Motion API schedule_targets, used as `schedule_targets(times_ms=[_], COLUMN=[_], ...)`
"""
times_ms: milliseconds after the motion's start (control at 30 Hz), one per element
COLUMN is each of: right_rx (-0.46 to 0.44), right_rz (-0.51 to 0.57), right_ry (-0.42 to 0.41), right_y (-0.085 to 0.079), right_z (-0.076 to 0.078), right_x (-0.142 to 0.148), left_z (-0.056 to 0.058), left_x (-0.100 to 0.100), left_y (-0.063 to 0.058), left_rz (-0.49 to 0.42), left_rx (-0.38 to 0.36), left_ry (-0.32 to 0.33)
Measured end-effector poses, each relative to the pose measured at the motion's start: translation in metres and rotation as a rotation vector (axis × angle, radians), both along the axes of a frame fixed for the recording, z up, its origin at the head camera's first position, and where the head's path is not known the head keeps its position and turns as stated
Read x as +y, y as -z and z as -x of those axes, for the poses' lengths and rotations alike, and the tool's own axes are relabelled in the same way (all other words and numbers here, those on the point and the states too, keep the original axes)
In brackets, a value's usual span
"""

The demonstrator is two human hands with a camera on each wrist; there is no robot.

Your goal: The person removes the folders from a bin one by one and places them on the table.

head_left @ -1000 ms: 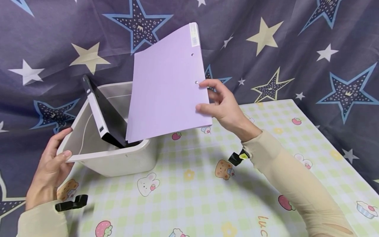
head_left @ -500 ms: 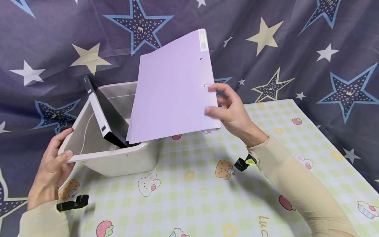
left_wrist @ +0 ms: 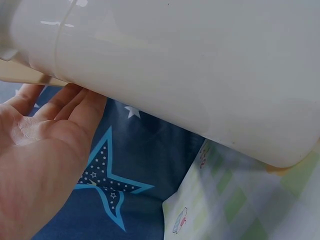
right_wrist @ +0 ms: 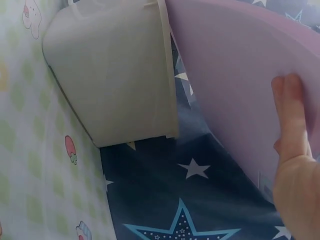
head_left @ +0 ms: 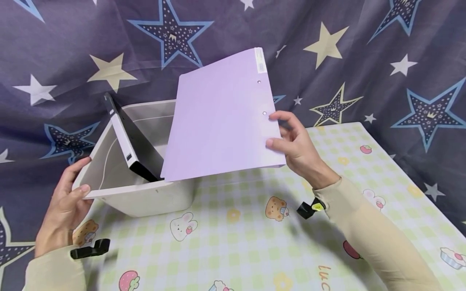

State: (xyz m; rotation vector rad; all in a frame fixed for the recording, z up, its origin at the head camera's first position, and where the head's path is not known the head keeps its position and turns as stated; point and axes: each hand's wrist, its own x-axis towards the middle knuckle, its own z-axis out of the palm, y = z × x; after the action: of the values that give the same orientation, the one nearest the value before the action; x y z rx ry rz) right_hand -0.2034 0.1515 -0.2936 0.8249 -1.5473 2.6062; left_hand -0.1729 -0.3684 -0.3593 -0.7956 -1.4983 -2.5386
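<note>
My right hand (head_left: 303,147) grips a lilac file folder (head_left: 222,121) by its right edge, thumb and index finger on the near face. The folder is tilted, with a white label at its top corner and two metal rivets along that edge. Its lower left corner overlaps the front rim of a white plastic bin (head_left: 145,202). On the left, my left hand (head_left: 63,198) holds the bin's rim, thumb over it and fingers outside. In the right wrist view my fingers (right_wrist: 292,110) lie against the folder's other face. A black flat case (head_left: 140,141) with a white edge leans inside the bin.
Under the bin lies a green-and-white checked tablecloth (head_left: 233,246) printed with bears, rabbits and strawberries. A dark blue curtain with stars (head_left: 284,24) hangs close behind the table. Each wrist wears a small black camera mount (head_left: 91,248).
The folder and my right hand have moved to the right and down, partly away from over the bin. My left hand and the black case have stayed in place.
</note>
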Motion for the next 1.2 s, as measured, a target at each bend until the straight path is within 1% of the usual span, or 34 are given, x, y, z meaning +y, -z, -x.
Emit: schedule_targets(times_ms=[233, 467, 700, 867, 1000, 1200], right_rx=[-0.019, -0.045, -0.047, -0.053, -0.065, -0.057], right_rz=[0.002, 0.004, -0.005, -0.003, 0.026, 0.059], right_ry=[0.011, -0.01, -0.012, -0.021, -0.041, -0.067], right_y=[0.006, 0.008, 0.009, 0.012, 0.015, 0.02], right_z=[-0.005, -0.012, -0.019, -0.023, -0.026, -0.03], right_x=[0.014, 0.024, 0.03, 0.035, 0.04, 0.047], left_z=[0.0, 0.0, 0.0, 0.001, 0.0, 0.0], left_x=[0.001, 0.002, 0.002, 0.002, 0.001, 0.002], left_y=[-0.002, -0.005, -0.008, -0.008, -0.007, -0.007], left_rz=[0.006, -0.002, -0.001, 0.003, -0.002, 0.002], left_rx=[0.004, -0.003, -0.008, -0.011, -0.013, -0.012], left_ry=[0.005, 0.014, 0.016, 0.008, 0.009, 0.007])
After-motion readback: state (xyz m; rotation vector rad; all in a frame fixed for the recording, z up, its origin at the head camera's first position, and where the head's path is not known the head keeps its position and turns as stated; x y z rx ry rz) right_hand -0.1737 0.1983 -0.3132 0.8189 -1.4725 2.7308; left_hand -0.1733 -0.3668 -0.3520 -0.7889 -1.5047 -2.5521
